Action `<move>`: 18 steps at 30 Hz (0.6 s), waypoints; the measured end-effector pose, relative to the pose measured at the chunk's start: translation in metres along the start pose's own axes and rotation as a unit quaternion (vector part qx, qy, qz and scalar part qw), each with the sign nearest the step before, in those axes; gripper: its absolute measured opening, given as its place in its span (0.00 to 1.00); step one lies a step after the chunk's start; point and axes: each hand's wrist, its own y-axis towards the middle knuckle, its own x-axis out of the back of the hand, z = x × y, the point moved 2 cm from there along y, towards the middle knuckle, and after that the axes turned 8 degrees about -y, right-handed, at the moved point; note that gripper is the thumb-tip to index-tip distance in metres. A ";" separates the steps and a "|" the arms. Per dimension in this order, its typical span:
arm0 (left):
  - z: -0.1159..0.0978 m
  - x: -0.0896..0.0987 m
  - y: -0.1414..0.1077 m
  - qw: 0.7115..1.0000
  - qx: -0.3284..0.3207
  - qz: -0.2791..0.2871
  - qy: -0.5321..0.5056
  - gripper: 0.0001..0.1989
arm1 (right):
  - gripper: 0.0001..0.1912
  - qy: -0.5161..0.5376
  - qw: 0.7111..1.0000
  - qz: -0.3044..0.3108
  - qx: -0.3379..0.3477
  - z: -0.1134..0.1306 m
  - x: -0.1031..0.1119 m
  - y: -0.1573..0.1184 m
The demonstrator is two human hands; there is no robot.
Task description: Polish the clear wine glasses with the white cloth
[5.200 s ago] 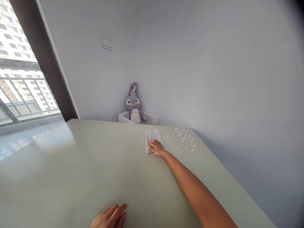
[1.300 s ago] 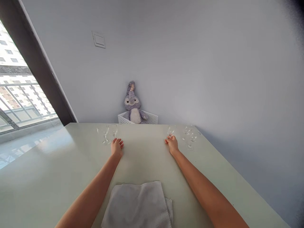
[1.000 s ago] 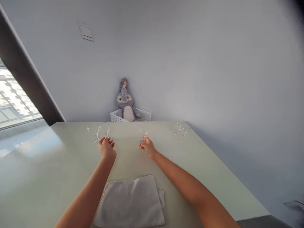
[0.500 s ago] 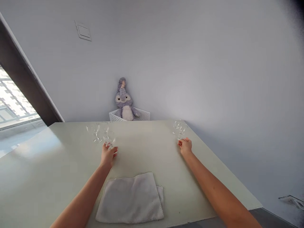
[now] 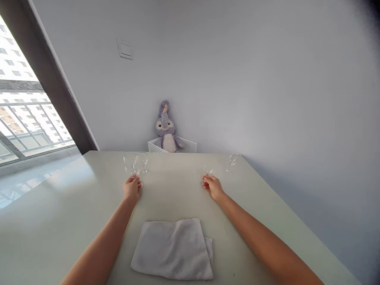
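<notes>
The right hand [image 5: 213,187] has just moved back in from the far side of the table and now sits near the middle, its fingers curled loosely at the foot of a clear stemmed glass [image 5: 208,170]. It may be touching the glass, but from here I cannot tell whether it is gripping it. Another glass [image 5: 232,160] stands well off to its right, near the far corner. A moment ago these two were bunched together; now they stand well apart.

The left hand [image 5: 132,188] is at the foot of the nearer of a pair of stemmed glasses [image 5: 130,164], which stand close together near the far edge. Its fingers are bent around the base, but the clear glass makes it hard to see, so I cannot tell if the hand has hold of it or is only touching it. All four glasses stand upright.

Nearer the person, between the forearms, a folded gray towel [image 5: 169,249] lies on the pale table [image 5: 71,186], with neither hand on it. Beyond the far edge, a stuffed toy [image 5: 165,128] sits in a white basket [image 5: 190,147] against the wall, and daylight comes through a window [image 5: 29,118] on the left.
</notes>
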 end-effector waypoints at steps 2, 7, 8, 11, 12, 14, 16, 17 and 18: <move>-0.002 0.005 0.006 0.999 -0.013 0.007 -0.029 0.10 | 0.09 -0.007 0.999 0.051 0.001 -0.004 -0.036 -0.011; -0.005 0.010 0.012 0.995 -0.041 0.039 -0.086 0.14 | 0.09 -0.022 0.989 0.147 0.002 -0.012 -0.122 -0.029; -0.005 0.010 0.012 0.994 -0.043 0.042 -0.093 0.14 | 0.09 -0.024 0.987 0.161 0.001 -0.013 -0.138 -0.032; -0.004 0.011 0.012 0.992 -0.041 0.046 -0.107 0.14 | 0.08 -0.031 0.980 0.195 0.002 -0.016 -0.181 -0.037; -0.004 0.011 0.012 0.992 -0.040 0.048 -0.109 0.14 | 0.08 -0.033 0.979 0.203 0.002 -0.017 -0.194 -0.038; -0.004 0.011 0.011 0.992 -0.041 0.055 -0.110 0.13 | 0.08 -0.035 0.976 0.216 0.004 -0.018 -0.218 -0.039; -0.003 0.011 0.011 0.991 -0.043 0.061 -0.109 0.13 | 0.08 -0.035 0.973 0.226 0.006 -0.020 -0.239 -0.038; -0.002 0.011 0.011 0.991 -0.044 0.061 -0.107 0.13 | 0.08 -0.033 0.972 0.231 0.007 -0.021 -0.248 -0.038; -0.001 0.011 0.012 0.992 -0.043 0.060 -0.106 0.13 | 0.08 -0.031 0.971 0.235 0.009 -0.022 -0.256 -0.037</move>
